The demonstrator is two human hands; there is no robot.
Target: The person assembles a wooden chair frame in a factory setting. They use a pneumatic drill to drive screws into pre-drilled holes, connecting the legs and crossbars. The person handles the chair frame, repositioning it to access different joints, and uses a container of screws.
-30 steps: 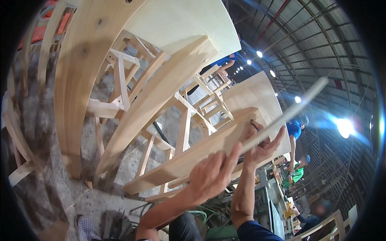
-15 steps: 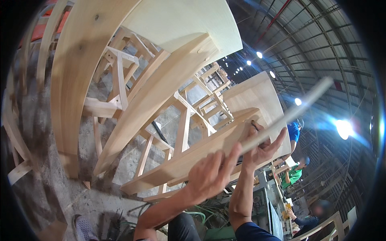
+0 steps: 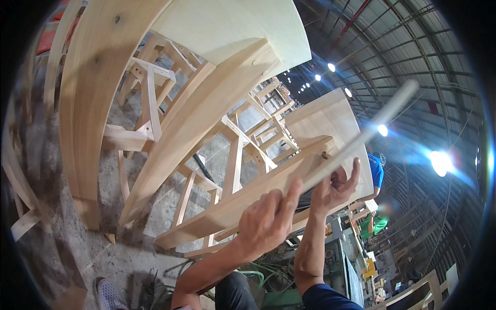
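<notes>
Left hand gripping slim pale rod; right hand half-curled, hold unclear; grained wooden plank behind

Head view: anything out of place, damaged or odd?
Small triangular wood piece lies by itself on the concrete floor near the foot of the wide curved board; looks like a stray scrap. The pale rod is blurred, so can't judge its condition.
</notes>
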